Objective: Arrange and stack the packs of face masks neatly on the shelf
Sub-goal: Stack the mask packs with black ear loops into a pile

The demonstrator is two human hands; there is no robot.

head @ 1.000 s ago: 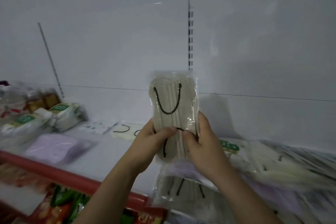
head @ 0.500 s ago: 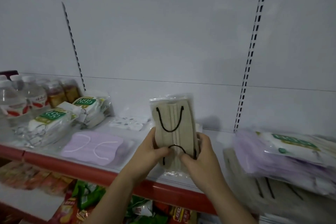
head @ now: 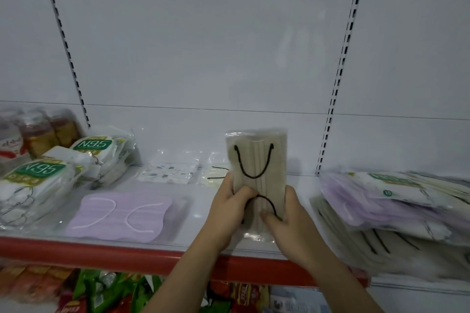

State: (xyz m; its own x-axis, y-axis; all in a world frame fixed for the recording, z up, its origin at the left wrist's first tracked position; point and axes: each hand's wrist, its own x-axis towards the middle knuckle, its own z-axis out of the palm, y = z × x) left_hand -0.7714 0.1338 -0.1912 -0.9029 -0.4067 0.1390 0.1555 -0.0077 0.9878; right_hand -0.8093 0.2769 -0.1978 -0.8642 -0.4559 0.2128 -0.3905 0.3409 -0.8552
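Over the front part of the shelf [head: 193, 234], about midway along it, a beige mask pack [head: 258, 160] stands on end, its top tipped slightly toward the back wall [head: 203, 46]. Both hands hold it by its lower half: the left hand [head: 229, 208] wraps the left edge with the thumb pressed across the front, and the right hand [head: 290, 213] clasps the right edge, thumb lying over the lower black ear loop. Held upright from both sides like this, the soft pack probably keeps flat and square, which suits either straightening the masks inside or setting it down in line. Whether its bottom edge already touches the shelf cannot be told; the hands hide it.

Just behind it, against the wall, lie a pale pack with black loops [head: 216, 175] and a speckled pack [head: 167, 173], flat and side by side, as if a back row has begun. Left of the hands, near the red front edge [head: 114, 254], a purple mask pack [head: 119, 213] lies flat by itself. At the left end, N95 packs [head: 63, 168] are heaped at angles, with bottles [head: 38, 129] behind them. At the right end sits a sloping pile of mixed packs [head: 394, 208], purple over beige, which looks like the unsorted supply. The open stretch in the middle seems meant for the tidy stacks.
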